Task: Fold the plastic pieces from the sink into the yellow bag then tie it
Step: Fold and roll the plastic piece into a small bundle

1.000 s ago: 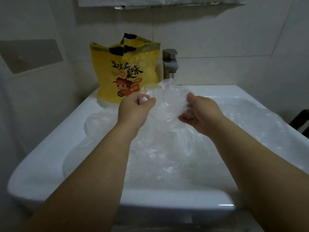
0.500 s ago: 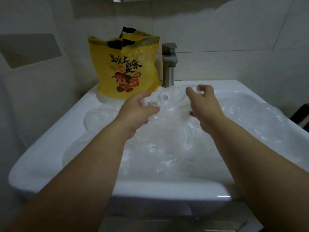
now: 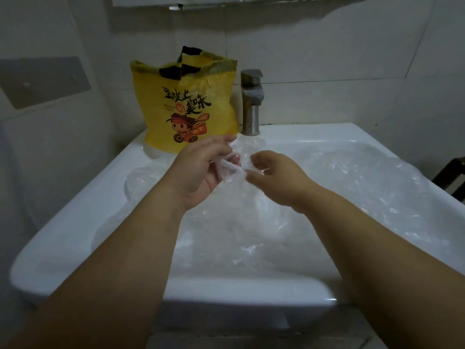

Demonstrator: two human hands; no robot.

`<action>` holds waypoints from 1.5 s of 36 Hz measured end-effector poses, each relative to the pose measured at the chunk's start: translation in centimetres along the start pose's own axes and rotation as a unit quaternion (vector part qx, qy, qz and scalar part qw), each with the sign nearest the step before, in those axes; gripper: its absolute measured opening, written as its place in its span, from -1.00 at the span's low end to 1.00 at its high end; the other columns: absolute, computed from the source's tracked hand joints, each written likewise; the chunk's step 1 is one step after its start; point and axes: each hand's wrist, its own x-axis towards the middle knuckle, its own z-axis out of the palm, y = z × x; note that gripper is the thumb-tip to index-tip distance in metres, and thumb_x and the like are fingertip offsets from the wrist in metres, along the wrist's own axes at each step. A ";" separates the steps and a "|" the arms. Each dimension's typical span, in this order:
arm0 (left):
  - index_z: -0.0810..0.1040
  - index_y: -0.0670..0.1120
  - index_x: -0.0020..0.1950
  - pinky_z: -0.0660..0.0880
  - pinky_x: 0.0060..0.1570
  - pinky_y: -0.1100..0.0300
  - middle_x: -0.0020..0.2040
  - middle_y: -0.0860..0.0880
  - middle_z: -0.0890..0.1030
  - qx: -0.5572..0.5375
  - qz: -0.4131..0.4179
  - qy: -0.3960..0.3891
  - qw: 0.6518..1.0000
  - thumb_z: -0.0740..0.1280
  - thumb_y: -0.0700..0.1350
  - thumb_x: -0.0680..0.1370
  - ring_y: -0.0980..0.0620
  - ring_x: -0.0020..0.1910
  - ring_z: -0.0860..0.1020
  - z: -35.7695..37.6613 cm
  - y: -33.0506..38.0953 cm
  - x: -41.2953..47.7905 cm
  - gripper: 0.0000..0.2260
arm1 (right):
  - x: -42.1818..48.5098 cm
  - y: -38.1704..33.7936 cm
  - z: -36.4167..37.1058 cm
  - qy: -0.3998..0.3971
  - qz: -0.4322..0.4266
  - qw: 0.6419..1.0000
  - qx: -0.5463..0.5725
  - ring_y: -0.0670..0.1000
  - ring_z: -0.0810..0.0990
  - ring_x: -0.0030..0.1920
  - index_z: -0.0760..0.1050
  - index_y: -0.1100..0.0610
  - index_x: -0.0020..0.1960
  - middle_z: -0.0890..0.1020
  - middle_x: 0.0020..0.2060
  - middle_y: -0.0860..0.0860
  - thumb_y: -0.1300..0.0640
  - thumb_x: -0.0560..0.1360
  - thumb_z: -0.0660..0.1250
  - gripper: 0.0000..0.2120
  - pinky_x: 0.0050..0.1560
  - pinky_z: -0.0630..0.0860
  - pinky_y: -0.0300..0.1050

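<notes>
A yellow bag with black handles and a cartoon print stands upright and open on the back left rim of the white sink. Clear plastic pieces fill the basin in a crumpled heap. Above the heap, just in front of the bag, my left hand and my right hand are close together. Both pinch one clear plastic piece between fingers and thumb, and it is bunched between them and hangs down toward the heap.
A steel faucet stands at the back of the sink, right of the bag. Tiled walls close in behind and on the left. A grey wall plate is at upper left. Something dark sits past the sink's right edge.
My hands have come closer together over the heap and now gather one plastic piece between them. The left hand has turned palm inward. The view has shifted slightly.
</notes>
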 end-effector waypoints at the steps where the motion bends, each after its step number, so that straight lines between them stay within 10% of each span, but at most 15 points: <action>1: 0.56 -0.27 0.07 0.59 -0.15 0.20 -0.02 -0.21 0.58 -0.022 -0.008 -0.011 1.000 0.16 -0.36 0.53 0.03 -0.25 0.62 0.0 0.1 0.0 -0.78 | 0.1 0.1 0.0 -0.004 0.004 1.000 0.030 -0.03 0.48 0.15 0.37 0.11 0.40 0.50 0.30 0.02 0.01 0.51 0.38 -0.50 0.09 0.43 -0.19; 9: 0.57 -0.32 0.04 0.63 -0.17 0.13 -0.05 -0.27 0.63 -0.073 -0.021 -0.026 0.997 0.10 -0.34 0.48 -0.10 -0.14 0.65 -0.1 0.3 0.0 -0.72 | 0.2 -0.6 0.2 0.021 0.015 0.994 0.107 0.09 0.61 0.01 0.55 0.08 0.17 0.65 0.02 0.06 0.15 0.58 0.25 -0.80 0.10 0.57 0.02; 14: 0.53 -0.21 0.25 0.58 -0.04 0.22 0.23 -0.22 0.53 0.130 -0.011 0.003 0.991 0.30 -0.39 0.52 -0.01 0.06 0.57 -1.2 -0.9 0.9 -0.68 | 0.1 -1.0 -1.2 0.035 0.055 0.951 0.303 0.11 0.61 0.04 0.53 0.20 0.00 0.61 -0.08 0.10 0.33 0.59 0.14 -0.80 0.20 0.53 0.09; 18: 0.58 0.01 -0.03 0.51 -0.16 0.28 0.05 -0.05 0.55 0.297 0.002 0.033 0.954 0.40 -0.22 0.53 0.06 -0.06 0.55 -1.5 -1.6 0.5 -0.87 | -0.3 -1.2 -1.8 0.049 0.059 0.903 0.423 -0.05 0.53 -0.36 0.44 0.23 -0.30 0.54 -0.43 0.03 0.42 0.53 0.11 -0.71 -0.20 0.51 -0.16; 23: 0.62 -0.01 -0.13 0.49 0.00 0.19 -0.04 0.12 0.62 0.295 0.011 0.042 0.955 0.39 0.05 0.52 0.18 0.04 0.53 -1.0 -0.8 0.1 -0.86 | -0.2 -1.6 -2.2 0.113 0.118 0.862 0.479 0.22 0.60 0.03 0.51 0.23 -0.18 0.60 -0.14 0.20 0.35 0.55 0.15 -0.80 0.15 0.53 0.05; 26: 0.58 -0.07 -0.16 0.44 0.05 0.13 -0.11 0.05 0.61 0.309 0.008 -0.018 0.951 0.54 0.03 0.32 0.11 -0.06 0.55 -1.3 -0.6 0.0 -0.74 | -0.2 -1.6 -2.6 0.124 0.149 0.841 0.505 0.10 0.59 -0.09 0.47 0.17 -0.17 0.57 -0.19 0.06 0.26 0.57 0.20 -0.83 0.00 0.54 -0.04; 30: 0.58 -0.27 -0.04 0.44 0.02 0.07 -0.11 -0.12 0.58 0.272 0.010 -0.019 0.962 0.55 0.00 0.25 -0.02 -0.09 0.54 -1.2 -0.6 -0.2 -0.55 | -0.1 -0.9 -2.9 0.122 0.164 0.854 0.478 0.02 0.55 -0.12 0.44 0.11 -0.01 0.54 -0.18 -0.04 0.08 0.60 0.20 -0.89 -0.09 0.50 -0.11; 34: 0.58 -0.14 0.01 0.52 -0.18 0.30 -0.16 -0.03 0.62 0.056 -0.014 0.007 0.998 0.34 -0.14 0.55 0.12 -0.22 0.59 -1.3 0.5 0.3 -0.91 | 0.5 -0.4 -2.8 0.129 0.156 0.907 0.370 0.06 0.53 -0.16 0.49 0.09 -0.15 0.55 -0.17 0.06 0.03 0.61 0.21 -0.78 -0.13 0.48 -0.07; 40: 0.50 -0.15 0.34 0.55 0.00 0.13 0.12 -0.11 0.59 -0.045 -0.026 0.046 0.998 0.32 -0.05 0.56 -0.01 0.01 0.62 -2.0 1.4 0.2 -0.63 | 0.6 0.3 -1.6 0.108 0.153 0.960 0.208 0.03 0.53 -0.20 0.51 0.15 -0.09 0.55 -0.19 0.07 0.03 0.62 0.19 -0.76 -0.16 0.52 -0.09; 48: 0.53 -0.23 0.28 0.59 -0.09 0.07 0.08 -0.19 0.64 0.087 -0.055 0.022 0.994 0.50 -0.16 0.32 -0.08 -0.05 0.64 -1.9 0.6 -0.2 -0.46 | 1.0 0.6 -3.8 0.049 0.206 0.713 0.669 0.16 0.58 0.20 0.47 0.29 0.28 0.60 0.17 0.19 0.20 0.60 0.20 -0.69 0.29 0.46 0.09; 51: 0.48 -0.21 0.33 0.56 -0.20 0.09 0.11 -0.37 0.55 0.263 -0.076 0.057 0.960 0.46 -0.25 0.42 -0.07 -0.19 0.60 -2.4 -0.5 0.2 -0.52 | 1.0 0.7 -3.9 0.046 0.214 0.703 0.677 0.01 0.64 -0.08 0.55 0.23 0.21 0.64 -0.11 0.08 0.16 0.57 0.25 -0.73 0.01 0.55 -0.19; 52: 0.45 -0.17 0.38 0.50 -0.27 0.16 0.23 -0.07 0.19 0.313 -0.078 0.066 0.944 0.46 -0.25 0.43 -0.02 -0.21 0.55 -2.5 -0.8 0.3 -0.47 | 1.0 0.7 -4.1 0.038 0.209 0.713 0.668 -0.02 0.64 -0.27 0.58 0.22 0.09 0.64 -0.25 0.05 0.16 0.57 0.25 -0.80 -0.23 0.56 -0.26; 54: 0.41 -0.11 0.42 0.39 -0.33 0.22 0.08 0.01 0.54 0.364 -0.076 0.086 0.924 0.46 -0.26 0.43 0.04 -0.18 0.49 -2.7 -1.1 0.5 -0.43 | 0.9 0.8 -4.2 0.031 0.200 0.736 0.646 -0.06 0.54 -0.45 0.57 0.19 -0.11 0.58 -0.41 0.02 0.17 0.57 0.25 -0.84 -0.51 0.45 -0.31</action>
